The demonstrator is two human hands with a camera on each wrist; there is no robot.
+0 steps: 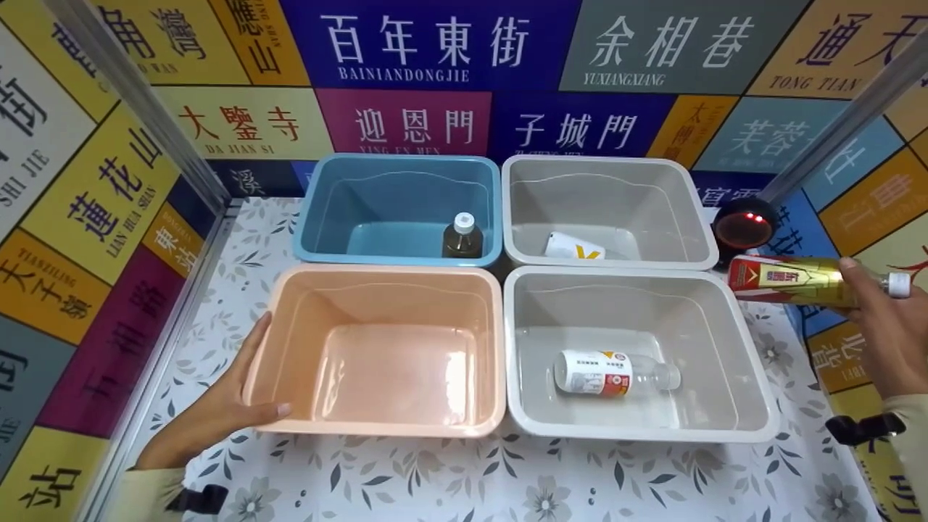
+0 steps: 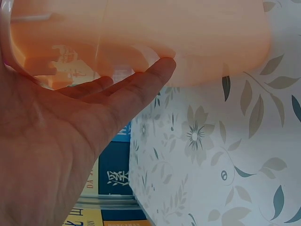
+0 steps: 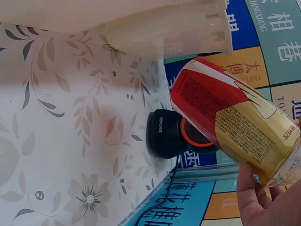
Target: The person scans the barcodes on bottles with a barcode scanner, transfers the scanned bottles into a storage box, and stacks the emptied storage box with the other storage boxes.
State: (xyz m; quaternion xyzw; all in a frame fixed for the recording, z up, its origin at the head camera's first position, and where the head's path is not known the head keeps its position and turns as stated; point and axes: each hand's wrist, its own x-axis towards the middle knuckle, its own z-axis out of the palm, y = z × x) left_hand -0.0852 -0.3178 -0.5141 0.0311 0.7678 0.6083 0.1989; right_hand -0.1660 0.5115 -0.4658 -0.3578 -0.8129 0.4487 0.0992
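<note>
- One red-and-gold bottle, held beyond the front grey bin's right side; long axis nearly level, base toward the bins, white cap to the right. Slick wrapper, clear glossy shoulder.
- One right hand, the nearer: fingers curled round the bottle toward its cap end, so the body juts leftward from the grip.
- One dark device, likely a scanner: rounded head, orange ring, red lights, trailing cable. The bottle sits just in front of it; contact cannot be told.
- One left hand, well apart from the bottle: fingers extended along the peach bin's outer left wall, thumb at its front rim.
- One peach bin, smooth, shiny plastic, rounded corners.
- One blue bin, same form; inside, a dark bottle, white-capped, upright.
- Two grey bins, matching: the rear grey bin with a white-and-yellow item, partly hidden; the front grey bin with a clear bottle on its side, neck rightward.
- One counter, white, leaf-and-flower print.
</note>
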